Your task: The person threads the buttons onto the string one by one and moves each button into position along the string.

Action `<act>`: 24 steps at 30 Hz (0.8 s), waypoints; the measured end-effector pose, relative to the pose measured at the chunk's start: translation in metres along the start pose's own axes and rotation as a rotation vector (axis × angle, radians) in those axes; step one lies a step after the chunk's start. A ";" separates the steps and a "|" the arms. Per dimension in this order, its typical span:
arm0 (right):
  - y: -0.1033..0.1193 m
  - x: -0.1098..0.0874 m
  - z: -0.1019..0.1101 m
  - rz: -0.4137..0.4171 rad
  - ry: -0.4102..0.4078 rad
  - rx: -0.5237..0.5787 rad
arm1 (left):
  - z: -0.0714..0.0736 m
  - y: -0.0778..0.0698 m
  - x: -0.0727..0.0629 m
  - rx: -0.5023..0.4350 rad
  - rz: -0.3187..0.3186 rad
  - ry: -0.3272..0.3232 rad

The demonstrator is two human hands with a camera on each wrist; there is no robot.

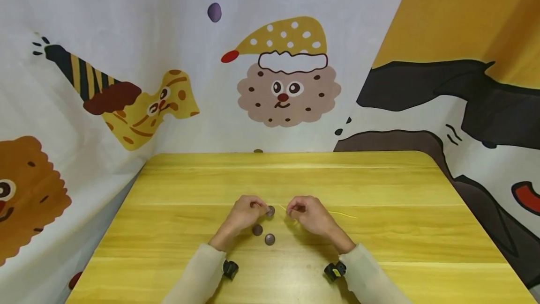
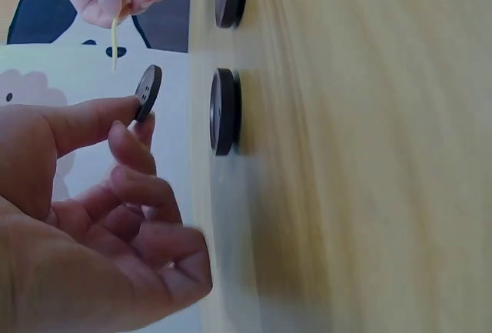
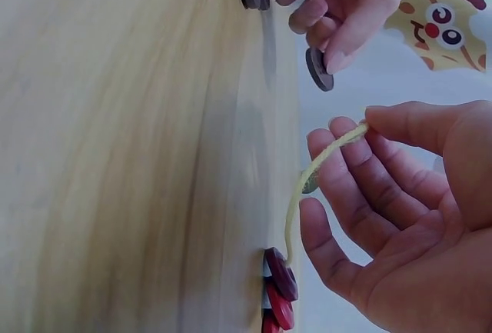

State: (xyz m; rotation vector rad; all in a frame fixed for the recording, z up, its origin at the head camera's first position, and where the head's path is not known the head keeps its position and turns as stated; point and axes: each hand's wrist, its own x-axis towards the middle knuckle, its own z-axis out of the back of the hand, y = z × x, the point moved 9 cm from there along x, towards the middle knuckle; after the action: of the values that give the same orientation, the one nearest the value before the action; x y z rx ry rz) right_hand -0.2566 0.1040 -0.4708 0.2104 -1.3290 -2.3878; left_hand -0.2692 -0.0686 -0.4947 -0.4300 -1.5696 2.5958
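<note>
Nearest us: pale sleeves [image 1: 196, 273]. Left hand [image 1: 243, 213] pinches a dark button [image 2: 151, 89], raised off the table [image 1: 401, 238]; right hand [image 1: 311, 214] pinches yellow string [image 3: 309, 170], tip poking past the fingers. Two loose buttons [image 1: 257, 230] sit near the left hand. We'd call this step threading, tip not yet in; next move likely needs tip lined up with a hole. Red buttons [image 3: 279, 307] get cut off in the right wrist view; we can't tell if they're strung. Right hand hides part of the string in the head view.
</note>
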 end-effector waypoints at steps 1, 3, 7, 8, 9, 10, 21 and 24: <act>0.000 0.000 0.000 0.001 -0.001 0.002 | 0.001 -0.001 0.000 0.003 -0.002 -0.015; 0.000 0.000 0.001 0.004 -0.002 0.006 | 0.002 -0.002 0.001 0.005 0.002 -0.044; 0.001 0.000 0.002 0.004 -0.005 0.009 | 0.003 -0.005 0.002 -0.021 -0.001 -0.088; 0.001 0.000 0.002 0.003 -0.008 0.008 | 0.003 -0.006 0.002 -0.030 -0.004 -0.098; 0.001 0.000 0.002 0.002 -0.010 0.009 | 0.003 -0.007 0.002 -0.042 -0.007 -0.107; 0.001 0.000 0.003 -0.002 -0.014 0.007 | 0.003 -0.008 0.002 -0.051 -0.010 -0.116; 0.002 -0.001 0.005 -0.019 -0.014 -0.009 | -0.001 -0.012 0.001 -0.112 -0.009 -0.131; 0.003 -0.001 0.005 -0.017 -0.010 -0.007 | -0.002 -0.012 0.001 -0.120 -0.001 -0.130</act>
State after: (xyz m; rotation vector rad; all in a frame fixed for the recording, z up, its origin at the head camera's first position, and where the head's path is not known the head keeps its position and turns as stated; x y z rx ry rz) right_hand -0.2566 0.1065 -0.4654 0.2097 -1.3279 -2.4106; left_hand -0.2704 -0.0610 -0.4850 -0.2729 -1.7718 2.5863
